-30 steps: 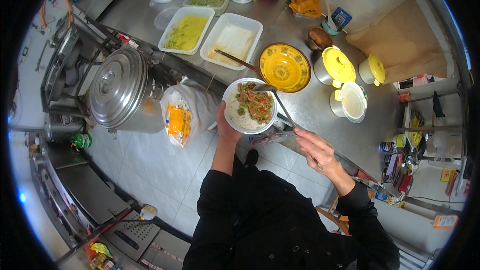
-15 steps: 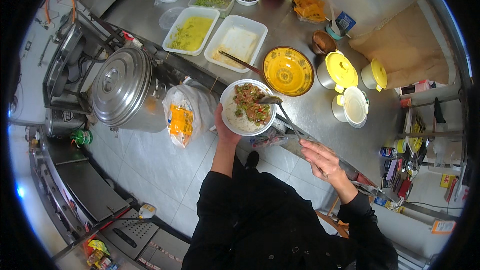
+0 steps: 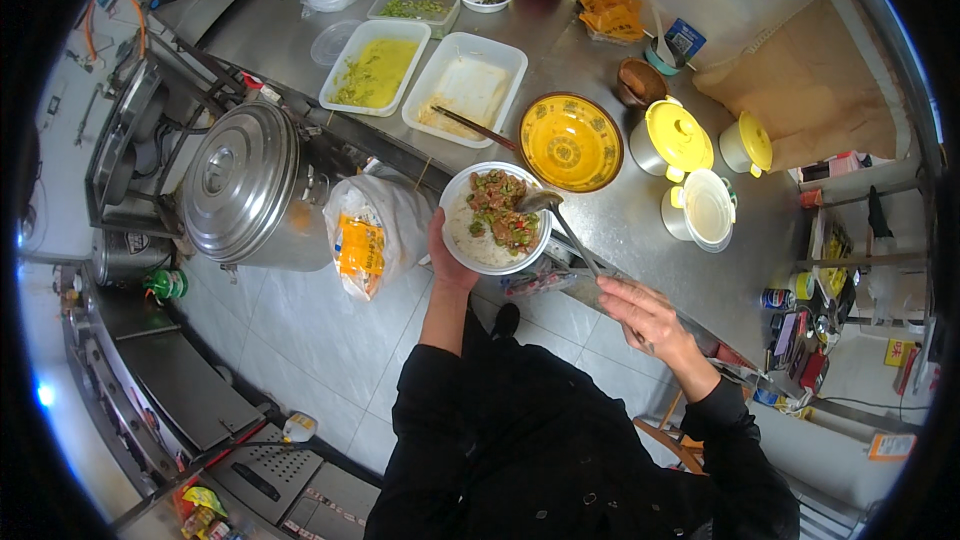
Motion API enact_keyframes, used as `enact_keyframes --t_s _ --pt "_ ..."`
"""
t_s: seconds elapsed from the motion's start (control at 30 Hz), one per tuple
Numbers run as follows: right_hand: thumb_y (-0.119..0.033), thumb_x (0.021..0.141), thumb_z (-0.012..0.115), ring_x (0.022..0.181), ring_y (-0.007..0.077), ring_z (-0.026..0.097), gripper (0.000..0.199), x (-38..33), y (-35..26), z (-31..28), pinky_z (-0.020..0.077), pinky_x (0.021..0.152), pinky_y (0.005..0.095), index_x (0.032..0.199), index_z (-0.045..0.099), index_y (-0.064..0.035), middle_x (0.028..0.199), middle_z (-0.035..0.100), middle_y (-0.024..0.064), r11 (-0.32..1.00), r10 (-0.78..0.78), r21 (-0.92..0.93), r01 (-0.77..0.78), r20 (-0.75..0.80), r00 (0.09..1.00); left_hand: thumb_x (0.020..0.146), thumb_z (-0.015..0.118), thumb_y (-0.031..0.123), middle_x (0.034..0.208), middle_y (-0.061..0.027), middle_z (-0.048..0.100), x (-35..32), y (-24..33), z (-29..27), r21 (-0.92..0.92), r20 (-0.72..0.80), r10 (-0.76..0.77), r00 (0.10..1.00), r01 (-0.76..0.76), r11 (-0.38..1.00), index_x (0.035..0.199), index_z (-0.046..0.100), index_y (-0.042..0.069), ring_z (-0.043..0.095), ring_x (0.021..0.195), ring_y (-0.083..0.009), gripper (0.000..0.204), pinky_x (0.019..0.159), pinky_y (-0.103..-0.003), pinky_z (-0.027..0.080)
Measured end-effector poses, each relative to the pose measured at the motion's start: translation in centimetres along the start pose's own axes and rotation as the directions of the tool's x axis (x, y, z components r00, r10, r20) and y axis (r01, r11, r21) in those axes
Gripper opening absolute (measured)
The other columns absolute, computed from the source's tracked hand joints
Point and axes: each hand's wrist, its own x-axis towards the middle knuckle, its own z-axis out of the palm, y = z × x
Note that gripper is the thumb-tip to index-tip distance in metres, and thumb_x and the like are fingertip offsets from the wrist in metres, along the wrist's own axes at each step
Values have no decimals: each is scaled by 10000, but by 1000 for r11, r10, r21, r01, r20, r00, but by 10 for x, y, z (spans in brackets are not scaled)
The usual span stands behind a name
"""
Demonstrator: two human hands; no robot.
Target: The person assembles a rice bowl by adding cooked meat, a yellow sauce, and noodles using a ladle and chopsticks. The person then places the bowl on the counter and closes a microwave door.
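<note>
My left hand [image 3: 449, 258] is closed around the left side of a white bowl [image 3: 461, 251] and holds it up by the counter's near edge. Rice lies in the bowl, topped by chopped meat with green and red pepper pieces [image 3: 503, 202]. In my right hand [image 3: 645, 315] is the long handle of a metal ladle [image 3: 543, 201]; its head rests on the topping at the bowl's right side. Just behind the bowl stands a yellow patterned bowl [image 3: 570, 143], with brown chopsticks [image 3: 470, 124] reaching from its rim over a nearly emptied white tub [image 3: 513, 71].
A tub of yellow-green food [image 3: 382, 68] sits farther left on the steel counter [image 3: 640, 240]. Pots with yellow lids [image 3: 680, 137] stand at the right. Left of me are a large lidded steel pot [image 3: 240, 175] and a plastic bag [image 3: 385, 215] above the tiled floor.
Both hands, the bowl and the ladle hold nearly the same place. The counter and its dishes have shifted slightly left in view.
</note>
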Motion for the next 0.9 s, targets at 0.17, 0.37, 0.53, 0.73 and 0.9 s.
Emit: enact_keyframes --t_s 0.17,0.37,0.53,0.73,0.9 --pt "132 688 700 1049 363 704 404 1 -1 -9 609 847 415 1081 697 37 1268 660 199 1000 -18 10 17 47 999 999 453 505 1430 -143 568 1 1 -1 -3 42 -13 999 13 1000 1449 488 26 544 1311 -309 659 1120 -433 427" --pt "82 678 728 1083 359 694 406 26 3 0 613 868 403 1079 699 33 1318 631 198 989 -138 58 133 77 987 1005 431 520 1421 -154 565 2 -4 2 74 22 -80 997 78 994 1460 483 45 544 1303 -324 660 1107 -460 438" --pt "57 700 736 1084 355 695 387 26 5 -5 614 875 401 1083 700 25 1286 648 193 995 -91 42 88 86 992 996 444 528 1426 -157 563 0 -3 2 73 25 -95 995 93 993 1459 482 38 544 1304 -323 675 1109 -454 436" --pt "75 688 725 1077 363 696 406 17 7 -16 614 872 408 1089 703 13 1269 661 186 1000 -26 13 25 86 996 996 450 531 1416 -159 574 0 2 7 67 0 -95 995 95 993 1447 494 36 552 1297 -320 671 1111 -449 437" --pt "90 673 710 1075 356 698 437 15 7 -20 616 863 407 1102 699 9 1266 666 169 999 26 27 -28 59 998 1000 450 526 1410 -159 580 6 1 0 29 27 -122 992 121 992 1441 503 39 556 1294 -323 659 1114 -459 435"
